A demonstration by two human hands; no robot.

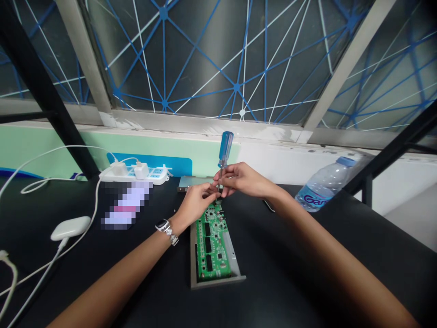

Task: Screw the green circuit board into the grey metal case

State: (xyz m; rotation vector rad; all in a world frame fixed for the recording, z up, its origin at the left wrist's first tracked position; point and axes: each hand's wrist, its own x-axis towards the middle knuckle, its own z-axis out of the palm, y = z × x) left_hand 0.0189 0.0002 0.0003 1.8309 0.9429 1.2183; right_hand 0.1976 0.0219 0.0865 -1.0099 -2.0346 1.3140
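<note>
A screwdriver (226,148) with a clear blue handle stands nearly upright, handle up, over the far end of a green circuit board (215,246). My right hand (243,179) pinches its metal shaft below the handle. Lower down, my left hand (197,202) has its thumb and fingers closed about the shaft near the tip; whether a screw is there too is hidden by the fingers. The board lies in a shallow grey metal case (193,255), lengthwise away from me. Behind my hands sits a flat metal piece (187,182), partly covered.
On the black table (143,291), a white power strip (157,174) with chargers stands at the back left. A blurred-out phone-like object (128,205), a white charging case (71,228) and cables lie left. A tilted water bottle (322,187) is at right, near a black frame bar (396,150).
</note>
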